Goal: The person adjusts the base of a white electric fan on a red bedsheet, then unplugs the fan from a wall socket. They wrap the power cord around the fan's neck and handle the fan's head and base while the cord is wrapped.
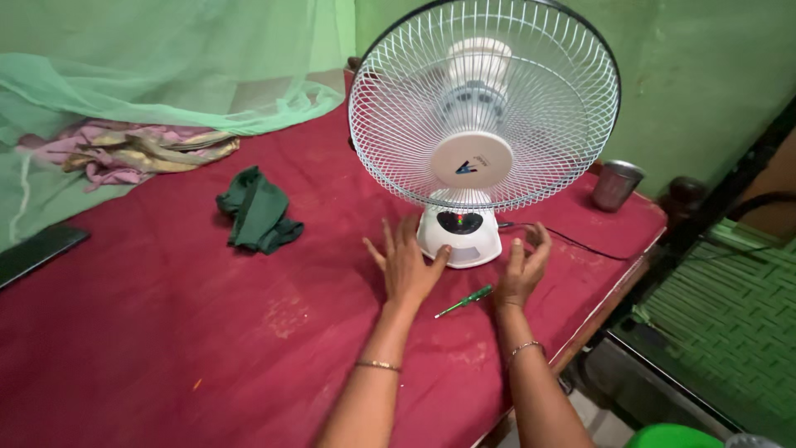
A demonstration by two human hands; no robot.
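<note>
Red cloth, worn pale in patches, covers the whole surface (166, 332), which fills most of the view and ends at a wooden edge on the right. Green walls (705, 83) rise behind it, and a sheer green mosquito net (166, 75) hangs over the far left corner, draped above one crumpled heap of pink and tan cloth (133, 151). To the right, below the surface edge, lies a green woven mat (730, 315).

One white table fan (483, 104) stands near the far right of the surface, its round wire cage facing the camera and its white base (460, 236) resting on the red cloth, with a black cord (580, 242) running off to the right. One bundle of dark green cloth (259, 211) lies left of the fan, well apart from it. One dark flat slab (37, 251) sits at the left edge. One steel cup (615, 184) stands behind the fan to the right.

Two hands reach to the base. The left hand (406, 261) has its fingers spread, its grip open, with the thumb against the base's left side. The right hand (524, 264) curls loosely just right of the base, grip open and holding nothing. Each wrist carries one thin bangle. One small green-handled screwdriver (466, 300) lies on the cloth between the two hands.
</note>
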